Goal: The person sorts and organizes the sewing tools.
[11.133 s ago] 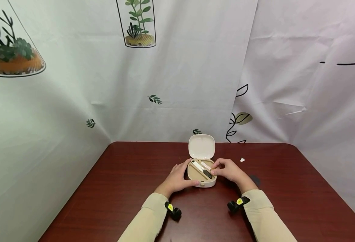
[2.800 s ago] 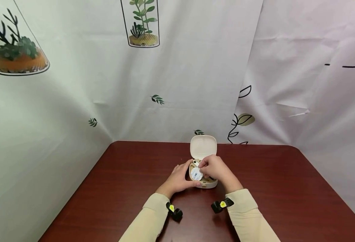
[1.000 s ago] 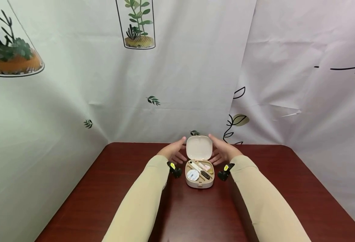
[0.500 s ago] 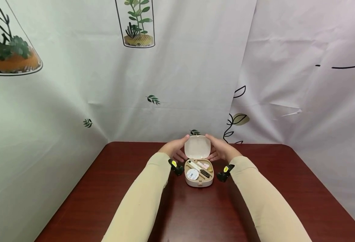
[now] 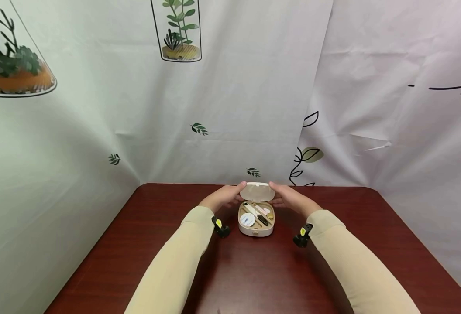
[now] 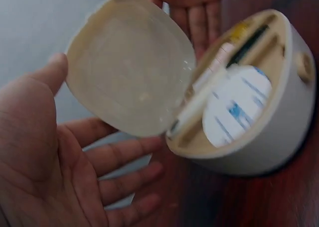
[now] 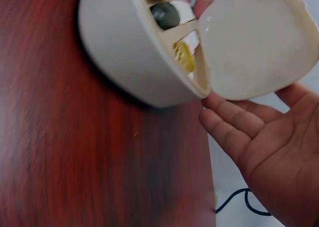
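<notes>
A cream storage case [image 5: 256, 233] sits on the table, its lid [image 5: 257, 192] raised and tilted forward over the back. My left hand [image 5: 224, 196] touches the lid's left edge with the thumb, its fingers spread out straight behind, as the left wrist view shows. On the opposite edge my right hand [image 5: 291, 199] touches the lid, with fingers extended near the hinge [image 7: 209, 95]. Inside the tan compartments lie a round white disc with blue print [image 6: 237, 107], a slim white tool with a dark end [image 5: 256, 213], a pinkish-white piece [image 6: 214, 66] and a small yellow item [image 7: 184, 56].
The dark red-brown wooden table [image 5: 238, 279] stretches around the case on all sides. Behind it hangs a pale printed cloth [image 5: 230, 109] close to the table's far edge. A dark cable [image 7: 246, 197] shows beyond the edge in the right wrist view.
Earlier the right hand placed the white disc into the case. Since then both hands have moved to the lid, which now leans forward from upright. The case has slid slightly away.
</notes>
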Available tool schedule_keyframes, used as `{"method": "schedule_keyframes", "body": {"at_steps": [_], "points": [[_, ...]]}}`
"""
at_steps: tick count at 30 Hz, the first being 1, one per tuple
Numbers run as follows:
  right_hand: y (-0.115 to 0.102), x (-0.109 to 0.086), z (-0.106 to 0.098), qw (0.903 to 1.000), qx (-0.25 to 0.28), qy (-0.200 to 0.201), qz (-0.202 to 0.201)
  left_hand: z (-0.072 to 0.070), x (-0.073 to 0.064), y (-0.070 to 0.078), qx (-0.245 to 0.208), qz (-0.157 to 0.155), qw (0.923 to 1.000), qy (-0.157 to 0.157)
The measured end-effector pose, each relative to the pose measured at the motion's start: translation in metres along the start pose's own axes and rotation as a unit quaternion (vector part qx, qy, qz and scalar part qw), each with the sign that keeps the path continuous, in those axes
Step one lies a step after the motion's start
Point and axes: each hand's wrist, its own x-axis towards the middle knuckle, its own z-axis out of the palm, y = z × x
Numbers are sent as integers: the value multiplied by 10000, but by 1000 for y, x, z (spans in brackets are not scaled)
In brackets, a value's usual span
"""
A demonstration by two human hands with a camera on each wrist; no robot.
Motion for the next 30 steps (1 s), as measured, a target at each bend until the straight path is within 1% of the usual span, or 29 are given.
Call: {"method": "schedule_keyframes", "body": {"at_steps": [2,4,8,12,14,15,16,17,18,20,21,22,23,24,25,28,30], "points": [[3,-4,0,9996,-162,-189,-95,1,-3,-5,165,238,9996,-62],[5,-8,0,9980,-477,-332,-235,2,-8,-9,336,411,9986,-86],[9,-17,2,9917,-1022,-478,-616,3,-16,-15,734,733,9946,-40],[13,-25,6,9813,-1512,-506,-1075,3,-23,-24,1129,1055,9880,-21],[16,-29,8,9718,-1910,-451,-1304,3,-28,-29,1402,1225,9825,-27],[19,-31,10,9650,-2173,-398,-1410,3,-30,-32,1617,1352,9775,-16],[21,-32,11,9562,-2482,-361,-1510,4,-33,-35,1856,1534,9706,-22],[24,-33,12,9455,-2832,-340,-1570,5,-36,-38,2160,1684,9617,-33],[26,-35,13,9326,-3195,-321,-1651,6,-40,-40,2514,1820,9506,-44],[31,-36,15,9040,-3880,-251,-1776,10,-45,-44,3215,2106,9232,5],[33,-37,16,8914,-4149,-225,-1812,13,-47,-45,3525,2224,9090,74],[34,-37,17,8814,-4347,-202,-1838,15,-49,-45,3779,2282,8972,125],[35,-38,18,8766,-4450,-179,-1826,17,-50,-45,4002,2279,8875,183],[36,-38,18,8741,-4495,-159,-1835,18,-51,-44,4121,2293,8815,245],[35,-39,18,8744,-4500,-149,-1806,20,-52,-44,4172,2292,8789,302],[35,-40,18,8762,-4479,-159,-1771,23,-52,-43,4224,2209,8783,362],[36,-38,17,8798,-4404,-171,-1781,24,-50,-41,4249,2142,8787,381]]}}
